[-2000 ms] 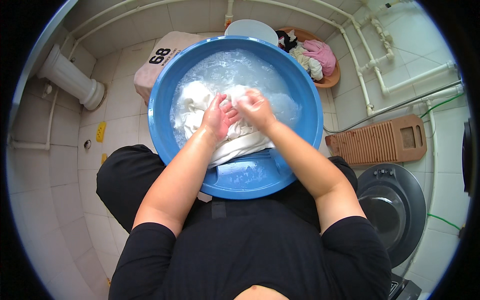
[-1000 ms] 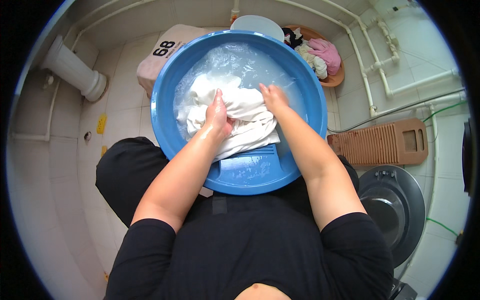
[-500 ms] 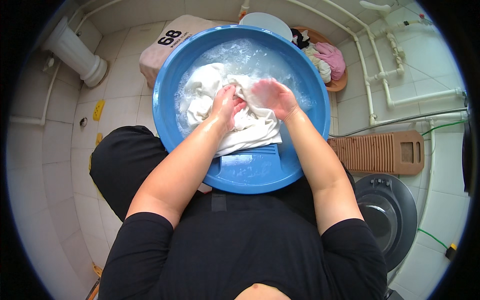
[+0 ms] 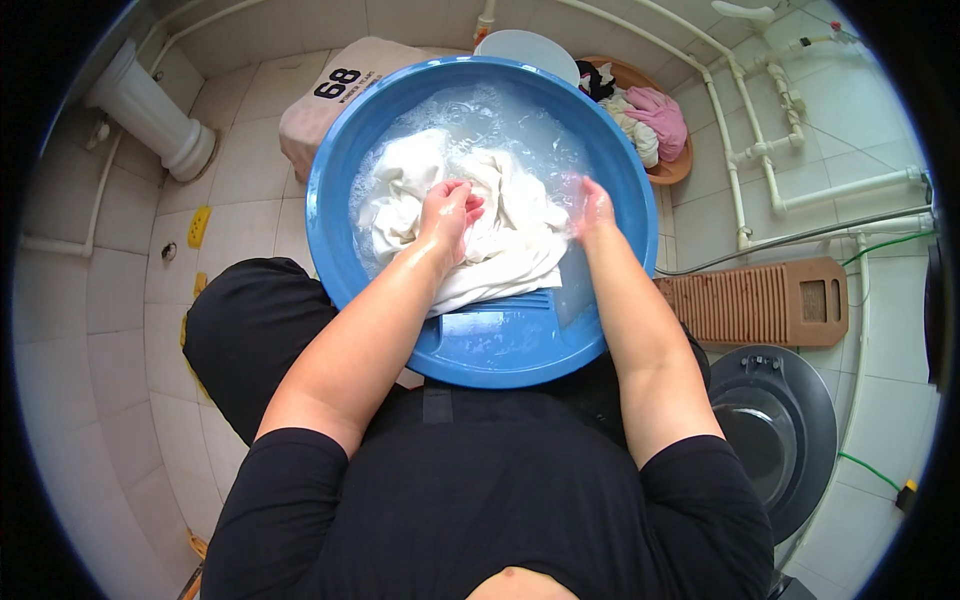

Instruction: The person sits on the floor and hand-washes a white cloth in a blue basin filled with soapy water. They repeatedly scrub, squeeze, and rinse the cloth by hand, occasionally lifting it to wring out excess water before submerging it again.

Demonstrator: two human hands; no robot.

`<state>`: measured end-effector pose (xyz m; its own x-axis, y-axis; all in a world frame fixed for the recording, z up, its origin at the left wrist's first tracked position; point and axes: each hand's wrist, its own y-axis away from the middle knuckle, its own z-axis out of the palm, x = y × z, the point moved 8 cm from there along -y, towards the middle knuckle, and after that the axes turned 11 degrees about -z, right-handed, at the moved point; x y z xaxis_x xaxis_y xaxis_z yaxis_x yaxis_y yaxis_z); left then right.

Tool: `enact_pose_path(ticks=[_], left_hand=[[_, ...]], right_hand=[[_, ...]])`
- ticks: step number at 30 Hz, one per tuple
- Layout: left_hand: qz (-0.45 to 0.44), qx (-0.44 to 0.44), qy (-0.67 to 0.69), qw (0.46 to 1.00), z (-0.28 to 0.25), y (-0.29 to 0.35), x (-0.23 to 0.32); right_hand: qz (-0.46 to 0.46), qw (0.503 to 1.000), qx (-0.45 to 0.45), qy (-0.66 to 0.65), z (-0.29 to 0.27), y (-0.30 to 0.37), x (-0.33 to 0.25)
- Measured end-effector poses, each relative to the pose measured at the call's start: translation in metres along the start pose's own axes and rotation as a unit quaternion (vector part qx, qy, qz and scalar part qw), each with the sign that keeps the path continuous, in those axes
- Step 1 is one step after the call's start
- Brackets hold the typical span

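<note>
A wet white garment (image 4: 510, 225) lies bunched in a large blue basin (image 4: 480, 373), partly in sudsy water and partly over the ridged washboard (image 4: 500, 322) moulded into its near side. My left hand (image 4: 450, 217) rests on the middle of the garment with its fingers curled in, a fold of the cloth gripped in them. At the garment's right edge, my right hand (image 4: 592, 208) dips into the cloudy water with its fingers extended and nothing in its grasp. Water blurs some of those fingertips.
Behind the basin stand a cloth-covered item (image 4: 330, 105), a pale round lid (image 4: 530, 50) and an orange-brown tub (image 4: 680, 165) of clothes. To the right lie a brown washboard (image 4: 755, 305) and a dark grey basin (image 4: 775, 430), near white pipes (image 4: 740, 170) and a green hose (image 4: 870, 470).
My right hand has moved right and down, off the garment's upper right into the water beside it. The left hand has stayed nearly in place, its fingers more curled.
</note>
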<state>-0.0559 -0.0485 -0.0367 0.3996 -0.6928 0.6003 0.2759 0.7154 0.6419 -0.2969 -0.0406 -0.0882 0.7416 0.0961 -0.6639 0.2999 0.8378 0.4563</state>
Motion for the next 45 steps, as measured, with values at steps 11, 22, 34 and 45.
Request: enact_pose_path(ticks=[11, 22, 34, 45], left_hand=[[0.101, 0.117, -0.700, 0.697, 0.013, 0.009, 0.013], [0.173, 0.259, -0.763, 0.566, 0.010, 0.028, 0.035], [-0.032, 0.109, -0.843, 0.525, -0.008, 0.027, 0.043], [0.188, -0.023, -0.705, 0.683, 0.011, 0.010, 0.015]], right_hand=[[-0.037, 0.983, -0.001, 0.181, 0.023, 0.021, -0.015], [-0.110, 0.810, -0.114, 0.565, 0.014, 0.014, 0.005], [-0.100, 0.750, -0.116, 0.644, 0.012, 0.022, 0.014], [-0.195, 0.645, -0.140, 0.726, 0.029, 0.025, 0.018]])
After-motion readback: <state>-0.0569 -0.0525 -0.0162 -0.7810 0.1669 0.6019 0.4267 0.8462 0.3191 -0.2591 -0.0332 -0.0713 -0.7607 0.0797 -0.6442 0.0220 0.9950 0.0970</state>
